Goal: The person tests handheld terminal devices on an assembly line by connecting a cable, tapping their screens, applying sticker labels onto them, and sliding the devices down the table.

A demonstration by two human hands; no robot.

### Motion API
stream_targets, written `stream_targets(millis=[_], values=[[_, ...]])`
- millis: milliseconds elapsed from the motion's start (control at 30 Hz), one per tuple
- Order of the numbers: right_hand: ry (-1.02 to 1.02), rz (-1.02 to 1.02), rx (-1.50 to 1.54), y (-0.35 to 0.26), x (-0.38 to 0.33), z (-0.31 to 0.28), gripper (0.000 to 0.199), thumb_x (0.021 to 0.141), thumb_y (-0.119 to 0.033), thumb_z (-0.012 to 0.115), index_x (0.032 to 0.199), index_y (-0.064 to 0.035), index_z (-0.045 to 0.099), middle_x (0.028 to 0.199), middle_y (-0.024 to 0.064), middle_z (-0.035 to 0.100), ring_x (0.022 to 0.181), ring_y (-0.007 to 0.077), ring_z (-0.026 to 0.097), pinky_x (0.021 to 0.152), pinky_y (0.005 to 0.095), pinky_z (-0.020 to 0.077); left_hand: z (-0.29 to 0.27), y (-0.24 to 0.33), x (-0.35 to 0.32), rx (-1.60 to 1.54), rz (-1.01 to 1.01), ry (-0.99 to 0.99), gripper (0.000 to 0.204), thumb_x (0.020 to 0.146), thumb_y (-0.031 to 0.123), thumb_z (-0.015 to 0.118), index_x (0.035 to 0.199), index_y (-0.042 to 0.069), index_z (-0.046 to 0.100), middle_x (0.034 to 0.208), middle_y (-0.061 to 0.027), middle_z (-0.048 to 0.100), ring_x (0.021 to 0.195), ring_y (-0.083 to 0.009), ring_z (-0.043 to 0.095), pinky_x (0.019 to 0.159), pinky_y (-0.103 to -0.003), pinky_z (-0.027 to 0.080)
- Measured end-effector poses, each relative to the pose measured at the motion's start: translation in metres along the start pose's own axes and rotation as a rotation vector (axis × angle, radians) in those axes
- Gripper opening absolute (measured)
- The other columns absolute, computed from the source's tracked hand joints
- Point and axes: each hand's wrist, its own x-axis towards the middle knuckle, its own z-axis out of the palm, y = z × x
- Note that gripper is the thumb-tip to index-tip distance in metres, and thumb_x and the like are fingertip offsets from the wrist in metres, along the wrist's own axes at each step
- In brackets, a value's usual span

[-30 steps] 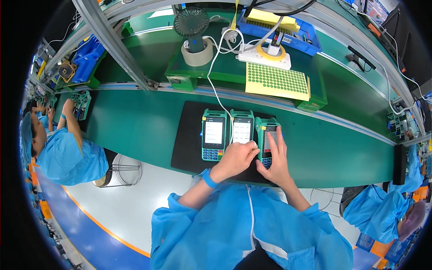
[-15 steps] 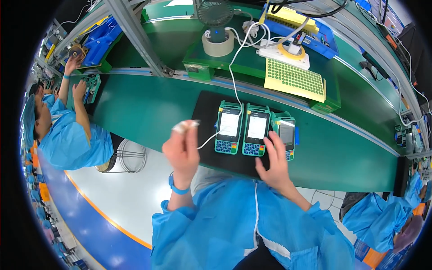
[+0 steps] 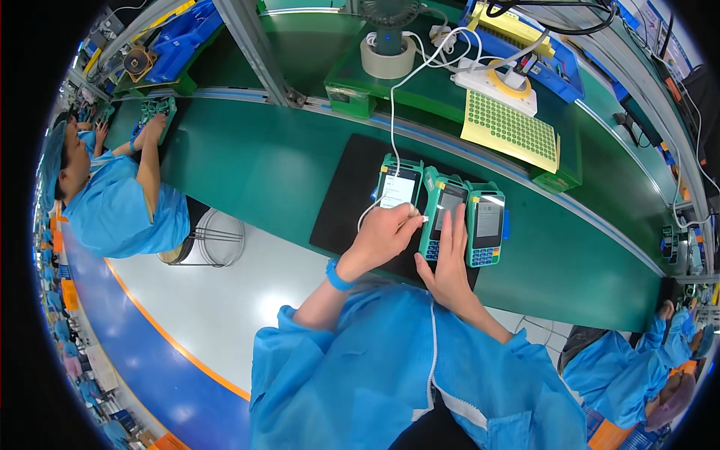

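Three green-framed handheld payment terminals sit side by side on a black mat [image 3: 341, 202]. My left hand [image 3: 382, 238] pinches the white plug [image 3: 424, 219] of a charging cable [image 3: 393, 112] at the left side of the middle terminal [image 3: 451, 199]. Whether the plug is in the port cannot be made out. My right hand [image 3: 450, 274] grips that terminal, its fingers stretched over the screen and its thumb by the lower left edge; the terminal leans slightly. The left terminal [image 3: 397, 187] has a lit white screen and is partly hidden by my left hand. At the right lies the third terminal [image 3: 489, 217].
Behind the mat, a green raised shelf [image 3: 352, 103] carries a small fan [image 3: 388, 37] in a tape roll [image 3: 387, 60], a white power strip [image 3: 499, 86] and a yellow sticker sheet [image 3: 510, 133]. Co-workers in blue sit at far left [image 3: 127, 214] and lower right [image 3: 622, 367].
My left hand has come down and right, bringing the plug to the middle terminal. That terminal has turned and tilted under my right hand, and its screen looks darker.
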Motion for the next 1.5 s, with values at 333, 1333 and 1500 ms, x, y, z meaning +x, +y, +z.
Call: stream_targets(millis=[333, 1333, 1500], values=[[-0.003, -0.05, -0.076, 0.002, 0.002, -0.001, 0.102, 0.087, -0.016, 0.077, 0.163, 0.0042, 0.013, 0.167, 0.0383, 0.002, 0.143, 0.066, 0.024, 0.115, 0.0647, 0.0342, 0.002, -0.004, 0.013, 0.301, 0.329, 0.002, 0.018, 0.101, 0.013, 0.063, 0.089, 0.0, 0.066, 0.062, -0.0096, 0.064, 0.047, -0.0172, 0.062, 0.046, -0.031, 0.048], [0.377, -0.22, -0.318, 0.084, 0.165, -0.103, 0.019, 0.082, 0.0, 0.076, 0.098, -0.0023, 0.066, 0.099, 0.0122, 0.069, 0.096, 0.034, 0.065, 0.083, 0.0433, 0.0532, 0.015, 0.008, -0.002, 0.17, 0.175, 0.043, 0.016, 0.1, 0.014, 0.065, 0.09, 0.003, 0.059, 0.07, -0.0178, 0.064, 0.067, -0.04, 0.065, 0.057, -0.045, 0.048], [0.406, -0.252, -0.312, 0.086, 0.176, -0.106, 0.021, 0.083, -0.002, 0.076, 0.101, -0.0019, 0.067, 0.101, 0.0127, 0.07, 0.098, 0.0344, 0.066, 0.082, 0.0436, 0.0548, 0.023, 0.014, -0.001, 0.228, 0.181, 0.067, 0.019, 0.101, 0.016, 0.065, 0.09, 0.003, 0.056, 0.068, -0.0178, 0.063, 0.064, -0.0401, 0.065, 0.055, -0.046, 0.048]])
